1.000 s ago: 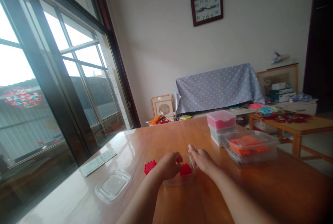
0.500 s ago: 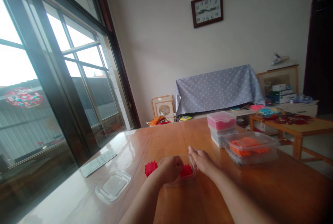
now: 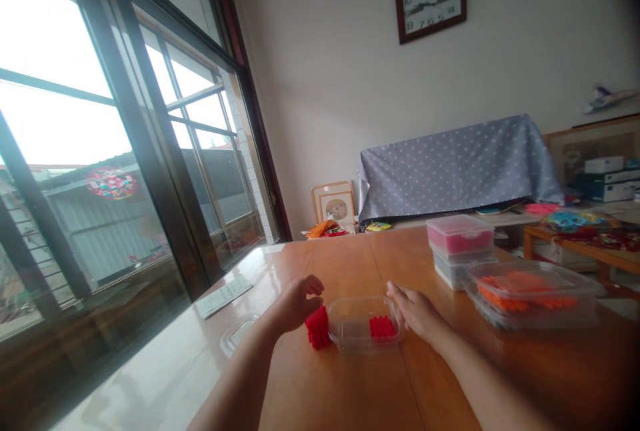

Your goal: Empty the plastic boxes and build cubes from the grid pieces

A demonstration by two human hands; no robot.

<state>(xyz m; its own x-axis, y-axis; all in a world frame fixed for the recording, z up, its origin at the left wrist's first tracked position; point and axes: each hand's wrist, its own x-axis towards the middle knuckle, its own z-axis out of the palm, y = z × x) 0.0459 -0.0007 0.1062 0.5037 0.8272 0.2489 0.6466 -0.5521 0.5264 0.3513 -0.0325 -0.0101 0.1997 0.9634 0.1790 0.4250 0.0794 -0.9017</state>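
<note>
My wooden table carries red pieces beside an open clear tub. On my left lie a lid and paper; on my right, stacked boxes.

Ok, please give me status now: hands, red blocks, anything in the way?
Left hand open by red stack, contact unclear. Right hand at right side of box. Red block inside. Left forearm partly covers lid.

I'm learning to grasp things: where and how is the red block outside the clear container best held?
Probably by the upper near and far sides of the red block, from above-left: its ridged near side is exposed, while the clear container crowds its right.
</note>
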